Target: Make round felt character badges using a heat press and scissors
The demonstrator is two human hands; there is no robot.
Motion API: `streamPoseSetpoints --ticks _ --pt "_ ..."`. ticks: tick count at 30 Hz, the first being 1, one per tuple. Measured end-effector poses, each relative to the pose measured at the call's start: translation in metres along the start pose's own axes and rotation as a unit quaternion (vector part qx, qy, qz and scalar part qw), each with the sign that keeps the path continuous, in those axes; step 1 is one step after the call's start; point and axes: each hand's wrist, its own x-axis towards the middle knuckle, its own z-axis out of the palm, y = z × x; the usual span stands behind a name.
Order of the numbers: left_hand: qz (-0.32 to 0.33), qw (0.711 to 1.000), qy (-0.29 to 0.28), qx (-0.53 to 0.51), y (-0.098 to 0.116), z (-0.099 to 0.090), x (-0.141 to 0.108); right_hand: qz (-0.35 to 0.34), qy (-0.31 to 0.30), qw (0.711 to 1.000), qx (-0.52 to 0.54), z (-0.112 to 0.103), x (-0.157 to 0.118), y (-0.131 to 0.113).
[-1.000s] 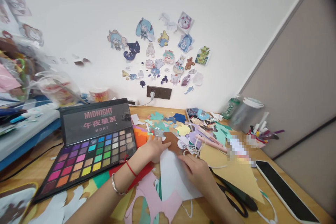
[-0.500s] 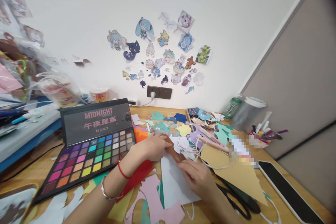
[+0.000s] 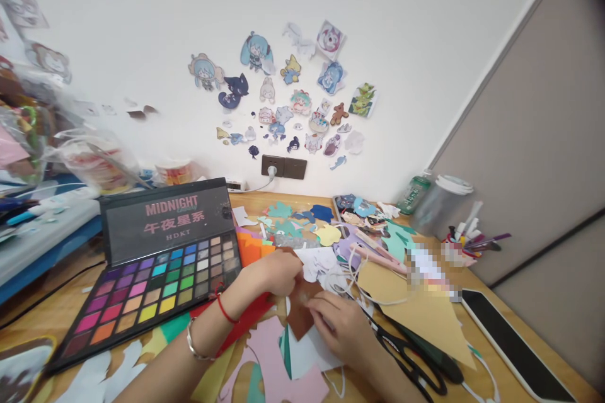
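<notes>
Brown sheet (image 3: 300, 317) in hand: the piece sits at the middle of a cluttered wooden table (image 3: 489, 340), its lower corner overlapping a white sheet (image 3: 309, 357), as a person works it between two bare hands. The left hand (image 3: 278, 272), its wrist circled by a red cord bracelet (image 3: 225, 306) and a silver bangle (image 3: 191, 340), bends over the upper part of the piece, fingers curled down; the fingertips are hidden, so whether they pinch it cannot be told. The right hand (image 3: 344, 324) sets its fingertips against the sheet's right side, though the picture does not show whether they grasp or merely press. Pink cut-out paper (image 3: 267, 352) lies just below, with red paper (image 3: 246, 327) under the left forearm. Black-handled scissors (image 3: 411, 365) rest to the right, near tan paper (image 3: 416, 312) and a dark-screened device (image 3: 517, 343). An open color palette (image 3: 165, 271) marked "MIDNIGHT" stands at left, while a cup of pens (image 3: 458, 252) and a green bottle (image 3: 416, 192) sit at right. Behind, cartoon cutouts (image 3: 258, 50) dot a white wall (image 3: 401, 44) above a power outlet (image 3: 283, 167).
</notes>
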Motion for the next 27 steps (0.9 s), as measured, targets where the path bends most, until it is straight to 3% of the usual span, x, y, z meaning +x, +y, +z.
streamPoseSetpoints --ticks 6,10,14,21,27 --pt "-0.028 0.994 0.102 0.039 0.014 0.038 0.024 0.005 -0.026 0.999 -0.03 0.002 0.0 0.003" --pt "-0.041 0.989 0.139 0.026 0.01 0.047 0.029 0.007 -0.034 0.999 -0.037 0.001 -0.001 0.004" --pt "-0.054 0.987 0.151 0.0 0.004 0.04 0.028 0.012 -0.038 0.999 -0.034 0.001 -0.002 0.005" --pt "-0.061 0.99 0.122 -0.037 0.0 0.018 0.023 0.011 -0.03 0.998 -0.044 -0.003 0.0 0.004" --pt "-0.06 0.992 0.104 -0.046 -0.006 -0.002 0.012 0.035 0.011 0.998 -0.042 -0.004 0.0 0.004"
